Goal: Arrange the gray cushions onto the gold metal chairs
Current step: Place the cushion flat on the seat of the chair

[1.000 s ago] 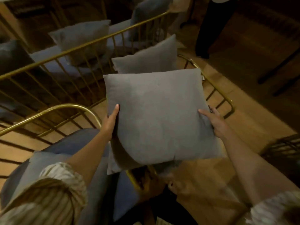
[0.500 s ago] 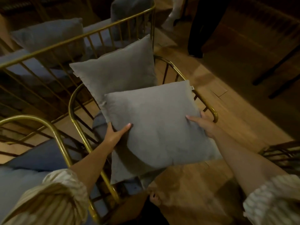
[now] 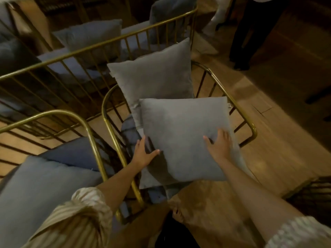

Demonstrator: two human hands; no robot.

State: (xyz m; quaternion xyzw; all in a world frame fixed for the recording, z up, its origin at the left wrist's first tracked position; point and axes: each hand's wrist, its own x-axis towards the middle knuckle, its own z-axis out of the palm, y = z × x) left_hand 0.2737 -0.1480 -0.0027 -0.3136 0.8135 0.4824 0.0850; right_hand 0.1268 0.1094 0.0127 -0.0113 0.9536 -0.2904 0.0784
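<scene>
The wooden floor (image 3: 279, 140) runs off to the right, dim and warm under low light. A long gold bench (image 3: 93, 45) with thin upright bars crosses the far side, with gray cushions propped on its pale seat behind the rail. In front of it stands a gold metal chair (image 3: 231, 97), its curved rail wrapping the back and right side and its blue seat pad (image 3: 129, 129) showing at the left edge. A second chair (image 3: 84, 126) sits just beside it on the left, also carrying a blue pad and a paler cushion.

An upright gray cushion (image 3: 154, 76) leans against the back rail of the middle chair. The front gray cushion (image 3: 180, 136) lies tilted over the seat, its top edge against the leaning one and its lower edge out past the seat's front.

The left hand (image 3: 144, 154) grips the cushion's lower left edge, thumb on top and fingers tucked behind. The right hand (image 3: 219, 144) is spread flat on the cushion's face near its right edge, fingers splayed, pressing rather than gripping. Striped rolled sleeves cover both upper arms.
</scene>
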